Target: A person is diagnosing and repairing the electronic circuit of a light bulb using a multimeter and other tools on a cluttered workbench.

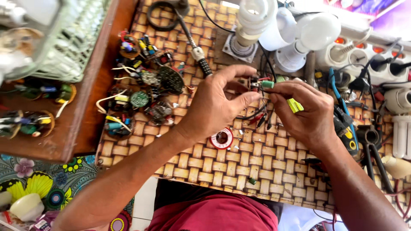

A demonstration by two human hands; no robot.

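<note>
Head view: left hand (214,105) and right hand (306,113) gripping small circuit board (259,84).

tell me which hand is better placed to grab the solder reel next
Left, probably. The left hand is directly above the red and white solder reel, while the right hand sits farther off and already grips a yellow-green tool.

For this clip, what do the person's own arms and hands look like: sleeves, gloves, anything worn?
Both forearms are bare to the frame's edge, with no sleeves visible. The left hand and right hand wear no gloves; no rings, watch or bands show. Short nails. A red garment shows below.
</note>
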